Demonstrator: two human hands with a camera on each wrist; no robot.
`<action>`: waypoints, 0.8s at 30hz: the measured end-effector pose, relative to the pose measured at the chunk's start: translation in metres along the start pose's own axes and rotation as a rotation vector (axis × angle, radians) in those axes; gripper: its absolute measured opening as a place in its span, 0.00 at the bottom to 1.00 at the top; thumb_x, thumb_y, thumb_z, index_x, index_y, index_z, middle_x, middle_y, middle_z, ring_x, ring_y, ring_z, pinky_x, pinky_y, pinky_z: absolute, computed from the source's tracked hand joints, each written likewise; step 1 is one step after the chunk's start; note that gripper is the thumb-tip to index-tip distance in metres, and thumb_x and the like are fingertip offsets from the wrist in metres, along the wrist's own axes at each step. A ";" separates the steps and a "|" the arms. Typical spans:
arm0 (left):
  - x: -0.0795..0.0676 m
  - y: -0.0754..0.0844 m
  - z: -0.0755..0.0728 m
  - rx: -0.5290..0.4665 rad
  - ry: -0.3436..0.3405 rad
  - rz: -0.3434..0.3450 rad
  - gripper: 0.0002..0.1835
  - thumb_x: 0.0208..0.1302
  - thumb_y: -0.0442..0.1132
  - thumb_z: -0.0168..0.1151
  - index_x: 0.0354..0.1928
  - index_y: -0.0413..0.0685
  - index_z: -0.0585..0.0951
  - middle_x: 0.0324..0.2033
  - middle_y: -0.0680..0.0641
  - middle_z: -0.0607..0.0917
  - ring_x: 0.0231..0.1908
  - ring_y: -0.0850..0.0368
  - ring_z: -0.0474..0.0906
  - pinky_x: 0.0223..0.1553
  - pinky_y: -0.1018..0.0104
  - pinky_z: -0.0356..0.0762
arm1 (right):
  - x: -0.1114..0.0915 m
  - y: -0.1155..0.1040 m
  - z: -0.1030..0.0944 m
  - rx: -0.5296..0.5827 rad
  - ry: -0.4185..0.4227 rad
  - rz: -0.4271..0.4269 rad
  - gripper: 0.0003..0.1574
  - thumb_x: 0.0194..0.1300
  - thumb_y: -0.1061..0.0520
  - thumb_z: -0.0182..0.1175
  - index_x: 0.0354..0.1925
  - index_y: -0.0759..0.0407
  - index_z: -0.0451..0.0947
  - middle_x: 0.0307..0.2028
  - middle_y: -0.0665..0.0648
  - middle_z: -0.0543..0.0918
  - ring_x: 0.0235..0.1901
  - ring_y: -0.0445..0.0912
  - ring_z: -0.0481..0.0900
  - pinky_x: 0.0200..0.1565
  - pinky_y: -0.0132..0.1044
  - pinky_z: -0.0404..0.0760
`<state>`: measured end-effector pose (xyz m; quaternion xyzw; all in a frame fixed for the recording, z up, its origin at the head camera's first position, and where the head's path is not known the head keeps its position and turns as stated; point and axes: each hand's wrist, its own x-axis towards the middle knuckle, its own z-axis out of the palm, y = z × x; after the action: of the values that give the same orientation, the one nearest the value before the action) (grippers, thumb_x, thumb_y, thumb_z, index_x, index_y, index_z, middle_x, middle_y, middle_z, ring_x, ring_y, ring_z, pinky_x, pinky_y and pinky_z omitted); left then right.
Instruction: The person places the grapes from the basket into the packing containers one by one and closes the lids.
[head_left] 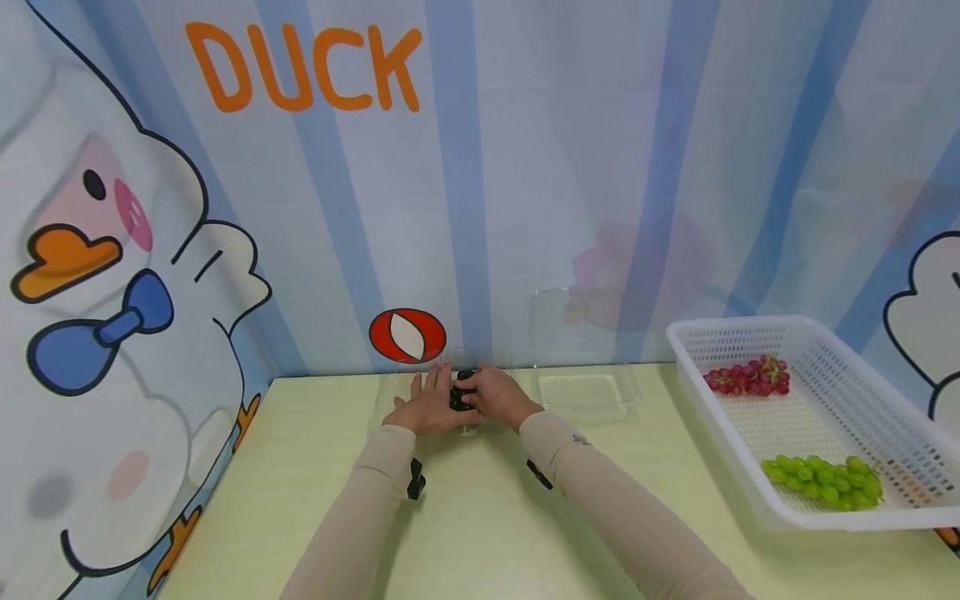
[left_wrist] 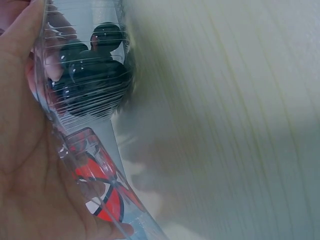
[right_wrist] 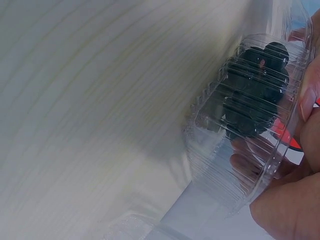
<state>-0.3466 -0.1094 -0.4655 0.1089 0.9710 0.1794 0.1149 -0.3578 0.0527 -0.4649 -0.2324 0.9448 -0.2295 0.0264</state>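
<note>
A bunch of black grapes [head_left: 461, 395] lies in a clear plastic clamshell box [right_wrist: 215, 165] at the table's back edge. My right hand [head_left: 501, 397] reaches over the box with bent fingers and grips the bunch; the black grapes [right_wrist: 255, 90] show through the ribbed wall in the right wrist view. My left hand [head_left: 432, 406] rests along the box's near left side, fingers spread and fairly straight, thumb toward the bunch. In the left wrist view its palm [left_wrist: 30, 175] lies against the clear plastic. The fingertips on the grapes are partly hidden.
A second clear clamshell box [head_left: 585, 392], lid up, stands right of my hands. A white perforated basket [head_left: 720, 458] on the right holds red grapes [head_left: 750, 377] and green grapes [head_left: 825, 482]. A printed duck curtain [head_left: 510, 167] hangs behind the table [head_left: 480, 533].
</note>
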 end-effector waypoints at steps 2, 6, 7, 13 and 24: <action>0.001 0.000 -0.001 0.000 -0.002 -0.001 0.66 0.46 0.81 0.53 0.76 0.58 0.33 0.76 0.45 0.37 0.73 0.33 0.33 0.58 0.19 0.41 | 0.001 0.000 0.000 0.009 0.003 0.013 0.24 0.66 0.56 0.61 0.61 0.51 0.76 0.51 0.59 0.77 0.48 0.50 0.76 0.51 0.41 0.78; 0.001 0.001 -0.002 0.000 -0.005 -0.002 0.65 0.46 0.80 0.54 0.76 0.58 0.33 0.76 0.45 0.37 0.73 0.34 0.33 0.58 0.20 0.41 | 0.001 0.001 0.000 0.016 0.003 0.026 0.25 0.65 0.55 0.62 0.61 0.50 0.76 0.51 0.59 0.77 0.47 0.49 0.75 0.50 0.41 0.78; 0.001 0.001 -0.002 0.000 -0.007 -0.002 0.65 0.46 0.80 0.54 0.76 0.58 0.33 0.76 0.45 0.37 0.73 0.34 0.33 0.58 0.20 0.41 | 0.001 0.001 0.000 0.021 0.002 0.028 0.25 0.65 0.55 0.62 0.61 0.50 0.76 0.51 0.59 0.76 0.47 0.49 0.75 0.50 0.41 0.78; 0.000 0.001 -0.001 0.008 -0.019 -0.008 0.65 0.46 0.80 0.53 0.76 0.60 0.32 0.76 0.46 0.36 0.74 0.35 0.33 0.60 0.21 0.41 | 0.001 0.001 0.001 0.040 -0.013 0.042 0.26 0.65 0.55 0.62 0.61 0.50 0.75 0.53 0.59 0.77 0.50 0.50 0.75 0.51 0.42 0.78; 0.001 0.000 0.001 0.008 -0.008 -0.006 0.66 0.45 0.81 0.53 0.76 0.60 0.32 0.76 0.47 0.36 0.74 0.35 0.33 0.59 0.21 0.41 | 0.004 0.003 -0.001 0.163 -0.021 0.037 0.27 0.63 0.59 0.64 0.61 0.56 0.75 0.57 0.57 0.80 0.21 0.42 0.74 0.31 0.30 0.74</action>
<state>-0.3472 -0.1090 -0.4664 0.1073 0.9715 0.1746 0.1187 -0.3625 0.0537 -0.4653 -0.2143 0.9269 -0.3025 0.0592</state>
